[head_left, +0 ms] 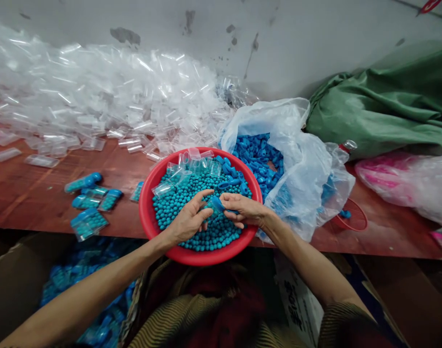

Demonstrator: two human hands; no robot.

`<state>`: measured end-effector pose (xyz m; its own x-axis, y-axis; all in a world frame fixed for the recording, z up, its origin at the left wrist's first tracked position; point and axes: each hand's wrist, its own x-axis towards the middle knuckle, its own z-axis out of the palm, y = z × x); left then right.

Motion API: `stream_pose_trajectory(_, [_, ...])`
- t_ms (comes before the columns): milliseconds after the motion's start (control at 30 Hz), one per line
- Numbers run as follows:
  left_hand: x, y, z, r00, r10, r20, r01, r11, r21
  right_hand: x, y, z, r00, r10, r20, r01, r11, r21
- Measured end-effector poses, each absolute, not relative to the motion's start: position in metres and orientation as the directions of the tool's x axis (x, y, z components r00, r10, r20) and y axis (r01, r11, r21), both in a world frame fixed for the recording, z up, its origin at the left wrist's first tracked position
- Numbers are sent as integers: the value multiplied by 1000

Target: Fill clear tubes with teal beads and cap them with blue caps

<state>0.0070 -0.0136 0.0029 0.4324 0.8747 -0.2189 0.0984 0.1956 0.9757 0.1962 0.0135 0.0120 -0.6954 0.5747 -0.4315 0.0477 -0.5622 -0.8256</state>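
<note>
Over a red basin (148, 212) of small turquoise beads (180, 200), my two hands meet around a small clear plastic tube with a blue cap (216, 205). My left hand (190, 218) has thumb and fingers curled about the tube's clear end. My right hand (244, 210) pinches the blue cap end, with more blue plastic showing under its fingers. Several clear empty tubes (175, 176) lie on the beads at the basin's far side. Loose blue caps (235, 176) rest on the beads at the right.
A big heap of clear tubes (108, 92) covers the back left. Filled, capped tubes (88, 222) lie left of the basin; a box below holds more (105, 290). At right are a plastic bag (304, 169) of blue caps, a red basket (356, 217) and green cloth (380, 111).
</note>
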Motion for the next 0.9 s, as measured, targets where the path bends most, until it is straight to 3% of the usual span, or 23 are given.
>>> stream_pose_trajectory(233, [9, -14, 4, 492, 854, -166, 88, 141, 986, 196, 12, 11, -719, 539, -439, 75, -568, -820])
stream_pose_trajectory(433, [9, -9, 1, 390, 901, -191, 45, 188, 981, 183, 2, 13, -573, 736, -360, -15, -449, -893])
stream_pose_trajectory(533, [8, -8, 0, 385, 899, -208, 71, 196, 978, 180, 0, 11, -484, 824, -295, 46, -313, -949])
stream_pose_trajectory(633, [8, -10, -2, 389, 902, -185, 94, 161, 982, 179, -2, 10, -443, 844, -302, 125, -276, -953])
stream_pose_trajectory(900, [7, -11, -6, 234, 970, -66, 242, 7, 970, 160, -5, 7, -352, 902, -251, 124, -221, -967])
